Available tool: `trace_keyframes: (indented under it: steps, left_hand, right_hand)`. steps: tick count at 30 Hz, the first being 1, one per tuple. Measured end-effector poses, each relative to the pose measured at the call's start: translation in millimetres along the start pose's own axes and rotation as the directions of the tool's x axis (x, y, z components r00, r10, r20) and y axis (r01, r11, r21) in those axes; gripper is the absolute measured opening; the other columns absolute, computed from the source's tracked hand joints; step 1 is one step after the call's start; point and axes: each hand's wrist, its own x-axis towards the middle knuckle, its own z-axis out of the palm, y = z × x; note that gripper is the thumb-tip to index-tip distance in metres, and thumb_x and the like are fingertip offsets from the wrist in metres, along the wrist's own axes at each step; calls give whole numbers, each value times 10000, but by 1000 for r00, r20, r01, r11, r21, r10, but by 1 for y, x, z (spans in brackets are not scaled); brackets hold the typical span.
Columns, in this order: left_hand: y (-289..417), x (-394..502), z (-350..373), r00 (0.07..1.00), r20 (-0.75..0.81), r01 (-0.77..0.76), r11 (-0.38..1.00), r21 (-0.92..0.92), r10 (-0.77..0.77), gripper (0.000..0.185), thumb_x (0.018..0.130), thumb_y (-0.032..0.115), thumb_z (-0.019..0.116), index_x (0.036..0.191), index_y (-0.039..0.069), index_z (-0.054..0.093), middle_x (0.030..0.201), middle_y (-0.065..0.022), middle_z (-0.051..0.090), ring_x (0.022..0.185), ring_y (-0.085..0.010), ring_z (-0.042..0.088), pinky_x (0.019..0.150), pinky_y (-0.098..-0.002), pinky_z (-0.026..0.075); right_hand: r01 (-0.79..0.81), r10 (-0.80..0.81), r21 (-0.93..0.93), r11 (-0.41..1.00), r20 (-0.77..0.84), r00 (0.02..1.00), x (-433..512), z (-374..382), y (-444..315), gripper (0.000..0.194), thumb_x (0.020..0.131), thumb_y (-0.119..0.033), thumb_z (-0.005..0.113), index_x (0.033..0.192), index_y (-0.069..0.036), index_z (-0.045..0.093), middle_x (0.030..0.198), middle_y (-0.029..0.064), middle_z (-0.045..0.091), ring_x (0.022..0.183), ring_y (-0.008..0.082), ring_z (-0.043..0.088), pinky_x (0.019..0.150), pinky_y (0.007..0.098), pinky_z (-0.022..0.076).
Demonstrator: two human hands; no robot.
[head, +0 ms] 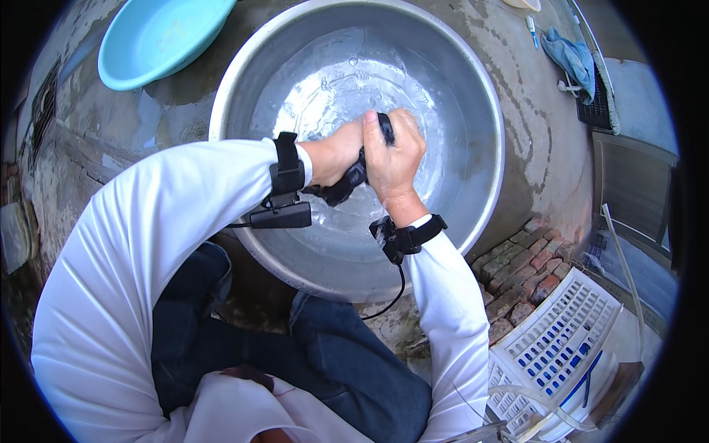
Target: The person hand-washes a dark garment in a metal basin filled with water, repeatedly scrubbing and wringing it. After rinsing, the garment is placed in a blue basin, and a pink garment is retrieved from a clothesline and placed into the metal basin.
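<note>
A wet black cloth [344, 187] is bunched and twisted between my two hands, above a large round metal basin [472, 166]. My left hand [337, 154] grips it from the left, its fingers largely hidden behind the right. Pressed up against it, my right hand [394, 152] is closed around the cloth, and a dark fold pokes out near its thumb. One end of the cloth hangs below the left hand. Rippling water [316, 91] lies in the basin under both hands.
At the upper left a light-blue plastic basin [166, 41] stands on wet concrete. Stacked bricks [523, 266] and a white slotted plastic basket [559, 326] are at the lower right. A blue cloth [570, 55] and a toothbrush [532, 32] lie at the upper right.
</note>
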Motion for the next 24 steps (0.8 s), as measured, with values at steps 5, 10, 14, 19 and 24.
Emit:
trace_keyframes:
  steps: [5,10,14,19,24]
  left_hand:
    - [-16,14,1,993,-119,28,988,153,-10,472,1054,418,297,986,59,597,782,-42,611,615,-141,551,587,-289,454]
    - [-3,24,-28,998,-67,49,605,795,7,670,968,571,424,1267,-22,516,932,-166,670,856,-262,643,795,-344,496]
    - [3,34,-57,940,-222,143,290,946,260,861,819,470,646,1490,62,293,1372,-325,395,1159,-506,526,1022,-422,426]
    - [-41,42,-68,958,94,31,-423,906,271,816,794,185,636,1524,181,271,1416,-215,365,1181,-453,452,926,-495,450]
    - [-47,67,-78,998,37,-31,-103,994,54,497,839,156,548,1321,40,515,1209,-232,599,1035,-361,625,884,-461,479]
  right_hand:
    - [-566,532,215,796,196,824,0,-2,23,285,885,-196,656,717,28,603,674,-5,576,614,80,475,563,287,403]
    - [-762,758,74,644,74,648,-5,-19,78,422,877,-339,634,815,78,650,741,164,672,697,221,616,703,370,486]
    - [-653,773,-445,613,168,611,-30,-42,98,814,866,-571,577,1400,2,357,1348,295,478,1219,429,505,981,485,424]
    - [-365,799,-738,567,385,462,-68,-1,83,896,831,-703,534,1533,-242,223,1466,217,324,1338,438,353,1001,704,302]
    - [-336,742,-690,641,446,500,-78,17,92,675,796,-372,696,1374,-111,464,1362,216,478,1186,421,526,942,561,436]
